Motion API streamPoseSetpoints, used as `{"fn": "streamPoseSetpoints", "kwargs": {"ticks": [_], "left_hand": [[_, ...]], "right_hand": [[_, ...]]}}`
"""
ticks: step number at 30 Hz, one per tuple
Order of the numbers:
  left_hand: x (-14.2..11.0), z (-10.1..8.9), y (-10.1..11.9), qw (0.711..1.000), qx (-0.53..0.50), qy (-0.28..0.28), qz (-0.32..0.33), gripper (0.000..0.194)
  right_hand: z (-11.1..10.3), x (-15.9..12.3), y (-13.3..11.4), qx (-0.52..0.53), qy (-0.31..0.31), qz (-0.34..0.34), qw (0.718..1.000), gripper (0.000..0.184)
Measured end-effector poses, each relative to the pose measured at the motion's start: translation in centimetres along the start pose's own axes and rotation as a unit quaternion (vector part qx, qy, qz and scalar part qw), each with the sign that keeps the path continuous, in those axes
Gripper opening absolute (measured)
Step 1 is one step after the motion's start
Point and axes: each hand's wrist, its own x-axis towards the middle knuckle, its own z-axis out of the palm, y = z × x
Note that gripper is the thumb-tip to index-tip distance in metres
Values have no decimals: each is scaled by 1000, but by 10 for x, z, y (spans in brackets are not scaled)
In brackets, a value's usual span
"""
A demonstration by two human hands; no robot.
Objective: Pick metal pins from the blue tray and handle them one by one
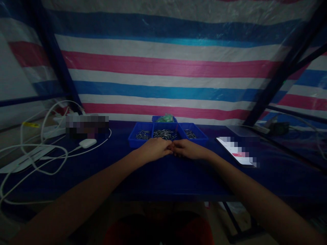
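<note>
My left hand [155, 149] and my right hand [188, 149] rest on the dark blue table [163, 177], fingertips pinched together where the two meet. Whatever sits between the fingers is too small and dark to name. Just behind them stand three blue trays [133, 140] side by side, each holding several small metal pins [165, 134]. A smaller blue tray with green pieces [165, 118] stands behind the middle one.
White cables [38, 153] and a small white charger [87, 143] lie at the left. A lit phone [236, 149] lies at the right beside a dark box [238, 131]. A striped tarp [163, 68] hangs behind, with dark frame posts on both sides.
</note>
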Motion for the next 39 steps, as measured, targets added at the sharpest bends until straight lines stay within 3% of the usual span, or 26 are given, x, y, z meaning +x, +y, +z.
{"fn": "streamPoseSetpoints", "kwargs": {"ticks": [7,11,28,32,39], "left_hand": [[-3,-1,0,999,12,-33,-6,24],[-3,1,-2,1000,19,-25,2,22],[-2,2,-5,999,17,-29,10,24],[-2,2,-6,999,20,-26,5,23],[-2,4,-4,999,23,-29,-3,27]], "right_hand": [[-6,-1,2,-59,26,3,998,10],[-6,-1,5,-77,33,3,996,11],[-6,-2,3,-53,36,1,998,11],[-7,-2,0,-20,29,9,999,10],[-7,0,-1,123,19,11,992,12]]}}
